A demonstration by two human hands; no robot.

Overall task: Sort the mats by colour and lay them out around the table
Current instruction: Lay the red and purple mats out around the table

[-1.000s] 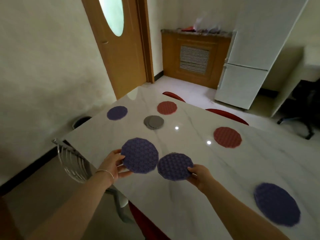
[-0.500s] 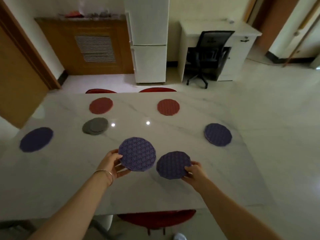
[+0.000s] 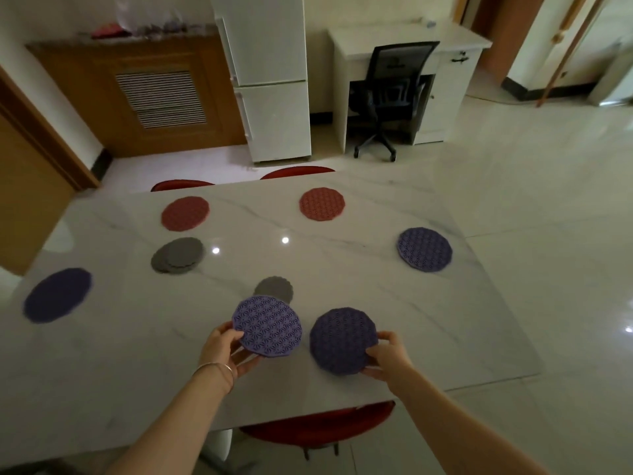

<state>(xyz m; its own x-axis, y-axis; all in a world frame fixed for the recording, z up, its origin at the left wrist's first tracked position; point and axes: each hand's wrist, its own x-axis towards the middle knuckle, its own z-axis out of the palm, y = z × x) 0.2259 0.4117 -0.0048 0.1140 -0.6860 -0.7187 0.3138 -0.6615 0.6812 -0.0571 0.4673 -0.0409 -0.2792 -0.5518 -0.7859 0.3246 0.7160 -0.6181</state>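
Note:
My left hand point(image 3: 224, 346) grips the near edge of a round purple mat point(image 3: 268, 326), held tilted just above the marble table point(image 3: 342, 269). Beside it, my right hand point(image 3: 387, 354) holds a second, darker purple mat point(image 3: 342, 339) by its right edge. Two more purple mats lie flat, one at the right side point(image 3: 424, 249) and one at the left end point(image 3: 58, 294). Two red mats point(image 3: 185, 213) point(image 3: 322, 204) lie along the far edge. A small stack of grey mats point(image 3: 178, 255) sits left of centre.
A grey round shape point(image 3: 274, 287) shows just behind the left-hand mat; mat or shadow, I cannot tell. Red chairs point(image 3: 318, 426) are tucked under the near and far edges. A white fridge point(image 3: 270, 77), a desk and an office chair point(image 3: 390, 94) stand beyond.
The view has swung from the table's left end to face it squarely and closer. Both hands still hold their purple mats. A grey round shape now shows behind the left mat.

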